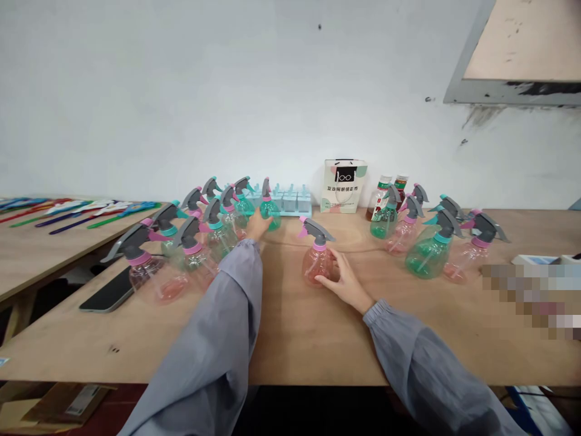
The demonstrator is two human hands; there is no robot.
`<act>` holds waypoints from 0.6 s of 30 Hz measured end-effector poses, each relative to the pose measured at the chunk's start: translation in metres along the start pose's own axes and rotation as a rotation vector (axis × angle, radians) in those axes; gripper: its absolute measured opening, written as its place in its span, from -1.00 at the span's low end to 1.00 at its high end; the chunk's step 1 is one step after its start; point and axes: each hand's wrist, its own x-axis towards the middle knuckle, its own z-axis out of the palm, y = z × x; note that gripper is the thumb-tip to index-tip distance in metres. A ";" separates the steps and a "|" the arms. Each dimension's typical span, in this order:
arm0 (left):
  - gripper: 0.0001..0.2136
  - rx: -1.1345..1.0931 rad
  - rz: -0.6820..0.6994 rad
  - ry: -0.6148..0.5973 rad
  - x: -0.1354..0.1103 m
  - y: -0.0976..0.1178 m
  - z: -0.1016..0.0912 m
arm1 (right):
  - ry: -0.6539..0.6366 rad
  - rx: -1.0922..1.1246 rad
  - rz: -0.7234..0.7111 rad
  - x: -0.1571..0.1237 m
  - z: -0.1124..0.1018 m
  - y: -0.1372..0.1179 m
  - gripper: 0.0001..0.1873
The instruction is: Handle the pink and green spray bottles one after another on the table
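Plain off-white wall [181, 91] fills upper half, w/ a few small dark specks [319, 26]. Upper R: lt. grey frame [456, 88], cut off at view's edge, around a peach-toned panel [526, 42]; dirty smear [481, 115] just below. Lg. wood-topped table [308, 339] along wall; 2nd wood table [45, 248] far L, w/ wooden leg [22, 318]. Light soft, even; under-table area v. dark, floor hard to make out.

Looks like a workshop; plain wooden table [313, 339]; scuffed, stained white wall [181, 91]; spray bottles [429, 259] in rows; cardboard [59, 402] below.
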 end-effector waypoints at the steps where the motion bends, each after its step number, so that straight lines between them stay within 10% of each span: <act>1: -0.36 0.008 -0.012 -0.003 0.000 0.000 0.001 | -0.002 0.002 0.001 0.000 0.000 0.000 -0.19; 10: -0.37 -0.011 0.016 0.029 -0.024 0.019 -0.012 | 0.008 -0.004 0.006 -0.001 0.003 0.000 -0.20; 14: -0.61 -0.313 0.307 0.009 -0.074 0.040 -0.020 | 0.038 0.002 0.001 -0.001 0.007 -0.002 -0.19; 18: -0.44 -0.453 0.585 -0.190 -0.149 0.061 -0.030 | 0.011 -0.005 -0.005 -0.003 0.013 -0.005 -0.15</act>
